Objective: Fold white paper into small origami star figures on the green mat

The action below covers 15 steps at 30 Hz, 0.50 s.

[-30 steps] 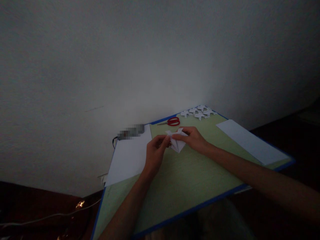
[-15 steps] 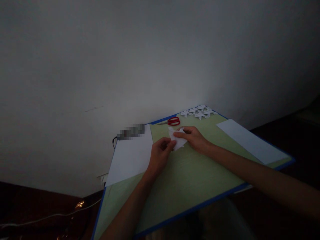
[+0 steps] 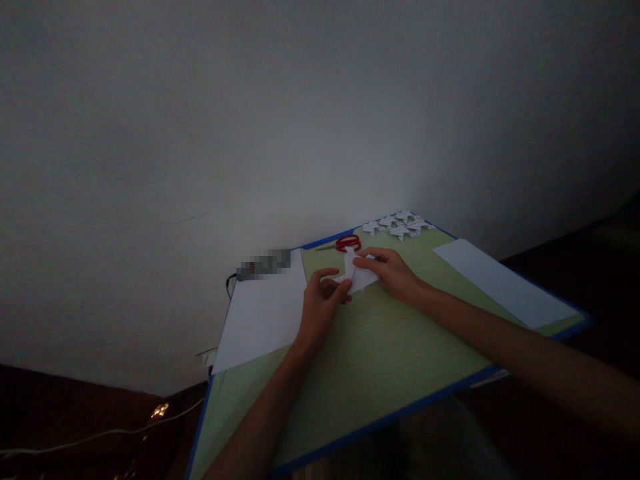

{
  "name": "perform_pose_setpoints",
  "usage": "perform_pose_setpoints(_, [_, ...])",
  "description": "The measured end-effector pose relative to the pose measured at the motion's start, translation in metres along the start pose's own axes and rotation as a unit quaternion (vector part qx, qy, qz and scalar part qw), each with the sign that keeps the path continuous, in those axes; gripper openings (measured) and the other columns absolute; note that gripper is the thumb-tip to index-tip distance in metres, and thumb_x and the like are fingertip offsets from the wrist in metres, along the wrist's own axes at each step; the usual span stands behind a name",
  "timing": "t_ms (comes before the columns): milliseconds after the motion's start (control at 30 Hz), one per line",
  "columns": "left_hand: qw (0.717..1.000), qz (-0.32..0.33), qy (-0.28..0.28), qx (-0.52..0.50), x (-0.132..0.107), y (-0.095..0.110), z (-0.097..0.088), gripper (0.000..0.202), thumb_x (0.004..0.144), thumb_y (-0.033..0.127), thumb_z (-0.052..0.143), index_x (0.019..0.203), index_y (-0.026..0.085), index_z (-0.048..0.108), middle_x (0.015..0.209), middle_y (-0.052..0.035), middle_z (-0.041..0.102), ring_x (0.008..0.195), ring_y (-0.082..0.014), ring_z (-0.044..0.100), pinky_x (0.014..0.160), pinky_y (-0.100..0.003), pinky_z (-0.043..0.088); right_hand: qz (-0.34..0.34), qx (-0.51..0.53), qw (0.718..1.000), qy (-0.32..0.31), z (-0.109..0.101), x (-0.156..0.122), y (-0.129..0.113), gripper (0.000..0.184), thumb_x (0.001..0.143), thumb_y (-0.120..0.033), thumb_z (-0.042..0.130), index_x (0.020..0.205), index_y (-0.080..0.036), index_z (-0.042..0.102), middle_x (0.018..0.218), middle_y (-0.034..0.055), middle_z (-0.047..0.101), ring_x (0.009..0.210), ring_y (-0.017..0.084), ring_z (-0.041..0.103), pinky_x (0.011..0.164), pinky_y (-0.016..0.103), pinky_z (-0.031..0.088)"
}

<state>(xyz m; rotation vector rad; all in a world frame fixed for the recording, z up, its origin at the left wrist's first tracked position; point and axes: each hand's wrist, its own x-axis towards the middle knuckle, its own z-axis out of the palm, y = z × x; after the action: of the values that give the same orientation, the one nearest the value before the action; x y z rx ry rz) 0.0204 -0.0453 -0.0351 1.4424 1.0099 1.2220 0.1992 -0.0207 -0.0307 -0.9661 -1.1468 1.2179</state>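
A small piece of folded white paper (image 3: 364, 280) is held between my two hands over the table. My left hand (image 3: 323, 300) pinches its near left edge with thumb and fingers, the index finger raised off it. From the right, my right hand (image 3: 390, 270) grips the paper, thumb on top. One narrow white flap stands up toward the far side, close to the red-handled scissors (image 3: 347, 243). Several folded white paper stars (image 3: 400, 225) lie grouped at the far right corner.
The green table top (image 3: 360, 373) has blue edging. White sheets (image 3: 260, 313) lie at the left, and another white sheet (image 3: 500, 283) lies along the right edge. A blurred-out object (image 3: 264, 264) rests by the wall (image 3: 300, 120). A pale cable (image 3: 110, 432) runs below left.
The folded paper has turned in my hands and shows a different shape, with a flap now sticking up. My left index finger has lifted away from it.
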Motion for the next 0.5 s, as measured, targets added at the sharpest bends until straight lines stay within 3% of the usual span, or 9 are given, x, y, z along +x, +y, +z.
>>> perform_pose_setpoints(200, [0.998,-0.022,0.011,-0.065,0.0013,-0.0036,-0.0027,0.045,0.068,0.036,0.085,0.102,0.017,0.063,0.077,-0.0005,0.070,0.071,-0.0153,0.068,0.072,-0.030,0.053,-0.012,0.003,1.000,0.009,-0.0023,0.0045,0.0056,0.040,0.064,-0.049,0.083,0.085,-0.017,0.074,0.068,-0.0006,0.067,0.058,0.013,0.055,0.055,0.027,0.037])
perform_pose_setpoints(500, [0.997,-0.008,0.007,-0.071,0.0022,-0.0046,-0.0038,0.053,0.069,0.032,0.085,0.108,0.019,0.051,0.068,0.0052,0.065,0.065,-0.0123,0.062,0.068,-0.027,0.048,-0.014,-0.003,1.000,0.013,-0.0001,0.0024,0.0035,0.037,0.065,-0.045,0.083,0.087,-0.017,0.075,0.070,0.0004,0.068,0.059,0.013,0.055,0.056,0.027,0.037])
